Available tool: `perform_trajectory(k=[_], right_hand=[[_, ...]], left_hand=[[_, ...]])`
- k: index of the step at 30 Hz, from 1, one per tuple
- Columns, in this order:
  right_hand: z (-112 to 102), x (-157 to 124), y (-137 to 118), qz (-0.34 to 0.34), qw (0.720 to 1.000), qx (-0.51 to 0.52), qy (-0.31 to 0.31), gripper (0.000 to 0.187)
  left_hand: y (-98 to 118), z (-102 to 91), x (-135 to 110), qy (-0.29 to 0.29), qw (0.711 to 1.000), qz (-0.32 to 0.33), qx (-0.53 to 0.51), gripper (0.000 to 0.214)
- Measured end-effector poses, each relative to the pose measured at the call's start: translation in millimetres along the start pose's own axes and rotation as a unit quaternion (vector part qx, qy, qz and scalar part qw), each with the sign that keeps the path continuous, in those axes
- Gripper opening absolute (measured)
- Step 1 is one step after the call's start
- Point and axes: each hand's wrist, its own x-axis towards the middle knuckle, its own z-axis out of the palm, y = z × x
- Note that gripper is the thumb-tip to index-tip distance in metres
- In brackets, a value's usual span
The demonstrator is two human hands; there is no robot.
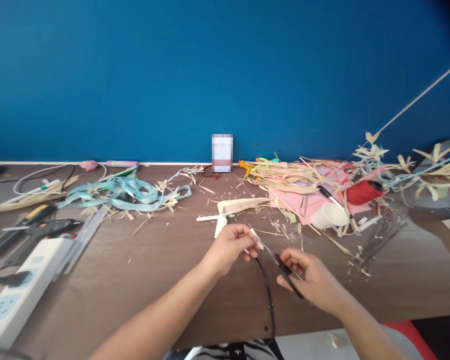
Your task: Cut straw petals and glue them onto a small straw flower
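The left forearm (161, 317) and the right forearm (363, 320) reach over the front edge of the tabletop (135, 270). The left hand (232, 244) has its fingers bent in a pinch; the right hand (309, 275), nearer to this edge, is half curled, its thumb apart from the fingers

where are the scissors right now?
In the head view, below and right of centre: the scissors are in the right hand, blades at the pale strip pinched in the left hand.
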Motion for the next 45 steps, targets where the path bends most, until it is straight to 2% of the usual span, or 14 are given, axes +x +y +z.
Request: perform_trajectory(k=[7, 17, 25, 29, 32, 36, 40, 45], right_hand=[[2.7, -5.7, 0.5, -0.008, 0.998, -0.046, 0.043, 0.016], [2.6, -6.1, 4.2, -0.013, 0.994, -0.097, 0.058, 0.02], [3.3, -6.2, 5.4, -0.003, 0.995, -0.08, 0.055, 0.023], [3.4, -6.3, 5.4, 0.024, 0.998, -0.053, 0.037, 0.024], [3.8, -4.4, 3.4, 0.043, 0.999, -0.009, 0.028, 0.021], [3.3, -2.0, -2.3, 0.027, 0.998, 0.004, 0.048, 0.014], [1.2, -2.5, -5.4, 0.008, 0.998, -0.011, 0.058, 0.013], [-3.8, -4.8, -0.9, -0.004, 0.999, -0.043, 0.032, 0.016]], left_hand=[[-0.8, 2.6, 0.2, 0.0, 1.0, 0.001, 0.005, 0.015], [-1.4, -0.2, -2.6, -0.004, 1.0, 0.001, -0.003, 0.023], [-0.3, -2.0, -4.7, -0.017, 1.0, -0.002, 0.002, 0.024], [-0.3, -1.4, -5.5, -0.018, 1.0, -0.002, 0.006, 0.023], [-0.5, 0.0, -5.6, -0.013, 1.0, -0.003, -0.001, 0.022], [-0.1, 1.5, -5.1, -0.016, 1.0, 0.002, 0.0, 0.018], [1.2, 1.0, -5.6, 0.013, 0.998, 0.021, 0.052, 0.013], [1.8, -2.2, -6.9, 0.047, 0.994, 0.042, 0.092, 0.015]])
